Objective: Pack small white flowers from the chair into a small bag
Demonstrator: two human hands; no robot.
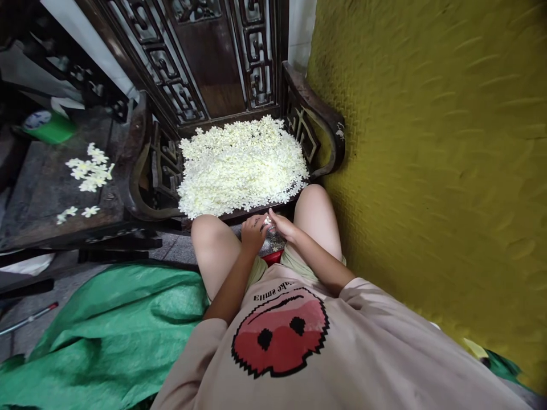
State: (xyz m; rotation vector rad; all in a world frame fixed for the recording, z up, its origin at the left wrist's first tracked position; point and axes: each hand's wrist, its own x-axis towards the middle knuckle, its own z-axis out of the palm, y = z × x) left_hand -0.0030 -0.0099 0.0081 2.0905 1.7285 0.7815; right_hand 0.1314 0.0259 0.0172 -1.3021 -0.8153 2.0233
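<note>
Between my knees, my left hand [253, 232] and my right hand [284, 225] meet with their fingers drawn together. Small white flowers [268, 220] show between the fingertips, and both hands appear closed on them. My right thumb points up beside the blossoms. Any finer thing in the fingers is too small to make out. Just beyond my hands, a thick heap of loose white flowers [243, 165] covers the seat of a dark carved wooden chair [222, 102].
To the left, a dark wooden seat [38, 188] carries a few loose flowers [90, 168] and a green tape roll [49, 125]. A green plastic sheet [123, 324] lies beside my left leg. A yellow textured wall-like surface [427, 171] rises close on the right.
</note>
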